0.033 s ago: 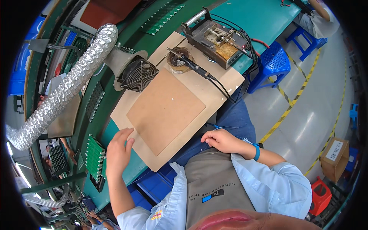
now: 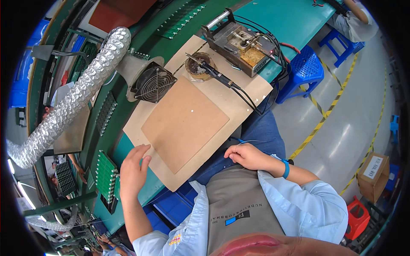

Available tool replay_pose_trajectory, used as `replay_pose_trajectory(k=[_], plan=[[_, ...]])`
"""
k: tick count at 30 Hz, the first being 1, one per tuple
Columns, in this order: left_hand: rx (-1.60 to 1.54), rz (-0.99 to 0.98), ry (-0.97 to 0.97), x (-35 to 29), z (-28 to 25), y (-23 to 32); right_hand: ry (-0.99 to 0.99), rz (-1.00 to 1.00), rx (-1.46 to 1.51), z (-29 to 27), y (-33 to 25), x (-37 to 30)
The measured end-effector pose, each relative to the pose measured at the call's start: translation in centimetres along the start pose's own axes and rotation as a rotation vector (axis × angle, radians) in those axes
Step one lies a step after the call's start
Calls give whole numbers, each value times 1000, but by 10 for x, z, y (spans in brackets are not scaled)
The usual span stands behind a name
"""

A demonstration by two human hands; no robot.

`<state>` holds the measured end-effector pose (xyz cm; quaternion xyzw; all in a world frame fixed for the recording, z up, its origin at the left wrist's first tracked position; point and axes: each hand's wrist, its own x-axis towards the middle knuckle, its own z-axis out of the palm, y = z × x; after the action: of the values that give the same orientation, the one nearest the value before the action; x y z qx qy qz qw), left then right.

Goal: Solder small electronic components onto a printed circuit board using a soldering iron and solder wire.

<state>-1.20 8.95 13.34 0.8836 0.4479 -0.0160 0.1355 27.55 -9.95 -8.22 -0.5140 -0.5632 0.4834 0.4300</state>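
My left hand (image 2: 134, 170) is open beside the left corner of a brown board (image 2: 185, 123), fingers apart and nothing in them. That board lies flat on a larger tan sheet (image 2: 252, 91). Over my lap, my right hand (image 2: 247, 155) is closed with its fingers curled. A thin, pale wire (image 2: 253, 141) shows on both sides of that fist; the grip itself is hidden. Past the board's far corner, a soldering iron (image 2: 215, 74) lies across a round, dark-stained dish (image 2: 200, 66). Green circuit boards (image 2: 106, 176) stand to the left of my left hand.
A black fan (image 2: 154, 83) with a silver duct (image 2: 81, 94) stands at the board's far left edge. Beyond the dish sits a metal soldering unit (image 2: 241, 45) with cables. Blue stools (image 2: 301, 72) stand at the right. Another person (image 2: 356, 23) is at the far right.
My left hand has shifted very slightly to the right. My right hand and the things on the bench stay in place.
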Motion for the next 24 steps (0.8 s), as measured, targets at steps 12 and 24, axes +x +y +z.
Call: replay_pose_trajectory(k=[12,24], plan=[[-259,-138,76,-8,38,11,43,-16,-293,13,76,10],[-174,-14,276,9,60,6,52,53,-220,10,81,15]])
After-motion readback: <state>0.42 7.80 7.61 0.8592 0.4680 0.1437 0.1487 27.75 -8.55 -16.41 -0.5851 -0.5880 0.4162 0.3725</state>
